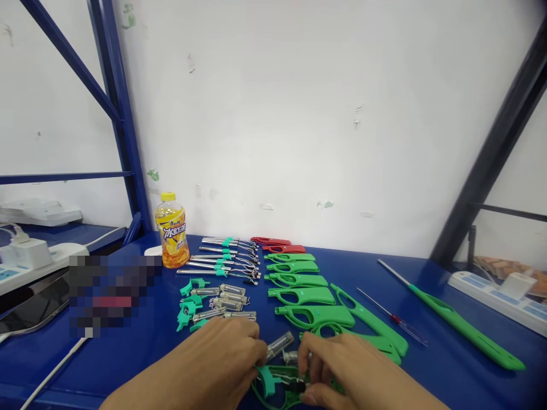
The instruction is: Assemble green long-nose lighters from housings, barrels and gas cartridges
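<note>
Both hands meet at the bottom centre of the blue table (436, 353). My left hand (222, 359) is curled, its fingertips pinching a small clear and metal part (280, 344). My right hand (346, 367) is also curled and presses on a green plastic shell (277, 387) that carries a teal trigger piece and small inner parts. Just beyond the hands lie green handle shells (303, 296) in a row, with two red ones (277, 245) at the far end. Left of them are small metal cylinders with teal pieces (213, 302) and long metal tubes (222, 259).
A yellow drink bottle (171, 230) stands at the back left. An assembled long green lighter (461, 324) and a thin screwdriver (393, 319) lie to the right. Power strips (496, 293) sit on both sides, and a phone (34, 307) lies at the left. Blue shelf posts flank the white wall.
</note>
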`<state>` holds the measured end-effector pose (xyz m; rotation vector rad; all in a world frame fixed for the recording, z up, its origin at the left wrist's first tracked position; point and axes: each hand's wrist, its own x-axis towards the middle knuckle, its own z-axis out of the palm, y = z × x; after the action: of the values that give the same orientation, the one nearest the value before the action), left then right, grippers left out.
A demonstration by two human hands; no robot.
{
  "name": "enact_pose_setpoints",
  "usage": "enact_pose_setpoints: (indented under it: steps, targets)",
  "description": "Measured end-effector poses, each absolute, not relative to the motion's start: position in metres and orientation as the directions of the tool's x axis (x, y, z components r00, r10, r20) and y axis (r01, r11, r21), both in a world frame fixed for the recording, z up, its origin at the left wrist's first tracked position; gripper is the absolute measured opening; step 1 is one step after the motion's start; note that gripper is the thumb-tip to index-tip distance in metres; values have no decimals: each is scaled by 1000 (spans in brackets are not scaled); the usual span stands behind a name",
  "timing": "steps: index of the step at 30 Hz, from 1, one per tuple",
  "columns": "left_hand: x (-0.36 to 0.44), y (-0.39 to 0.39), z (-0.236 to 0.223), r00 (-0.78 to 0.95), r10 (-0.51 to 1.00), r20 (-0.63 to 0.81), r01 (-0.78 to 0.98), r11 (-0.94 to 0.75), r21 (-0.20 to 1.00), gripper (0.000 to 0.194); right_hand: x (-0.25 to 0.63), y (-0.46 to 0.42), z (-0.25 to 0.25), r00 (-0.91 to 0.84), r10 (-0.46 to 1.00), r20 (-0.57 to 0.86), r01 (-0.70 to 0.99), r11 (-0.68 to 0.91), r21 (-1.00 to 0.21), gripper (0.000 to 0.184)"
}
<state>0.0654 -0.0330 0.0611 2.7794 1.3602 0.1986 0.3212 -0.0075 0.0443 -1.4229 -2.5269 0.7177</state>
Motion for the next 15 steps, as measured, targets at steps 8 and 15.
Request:
enact_pose_setpoints:
  steps: [8, 15]
  targets:
    - [81, -32, 85, 561, 794, -233, 826, -557, 91, 28, 315, -9, 52, -484, 861, -156, 821, 385, -422, 15]
    - [94, -37, 88, 543, 789, -286, 828, -560, 26, 31, 307, -11, 63, -488, 853, -187, 846, 410, -340, 14]
